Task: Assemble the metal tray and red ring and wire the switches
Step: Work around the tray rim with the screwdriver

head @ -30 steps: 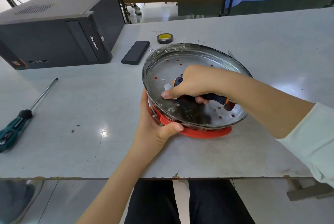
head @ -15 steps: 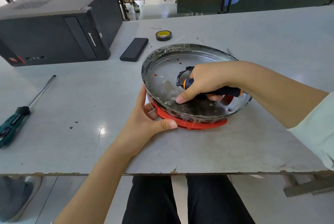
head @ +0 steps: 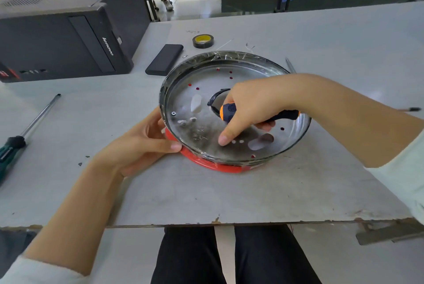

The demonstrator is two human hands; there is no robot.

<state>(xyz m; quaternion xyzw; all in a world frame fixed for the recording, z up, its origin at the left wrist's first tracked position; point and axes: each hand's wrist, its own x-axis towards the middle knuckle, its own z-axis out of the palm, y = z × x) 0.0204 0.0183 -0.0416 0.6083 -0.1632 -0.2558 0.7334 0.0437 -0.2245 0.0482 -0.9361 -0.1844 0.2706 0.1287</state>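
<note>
Inside round perforated metal tray [head: 296,132], atop red plastic ring [head: 220,165]: right hand [head: 250,109] clamped on orange-black screwdriver handle [head: 231,111]; screw [head: 173,113] at 9 o'clock. Left hand [head: 140,143] gripping tray rim, 8 o'clock.

Bright, even daylight floods in from the far side, past the blue and yellow curtains. The grey surface [head: 252,192] shows soft sheen patches, and the metal tray [head: 229,72] throws white glare off its floor and rim. Shadows under the hands are faint and short. Wide-angle bending curves the surface's edges and stretches the sleeves at the corners. The centre is sharp; the margins are slightly smeared.
</note>
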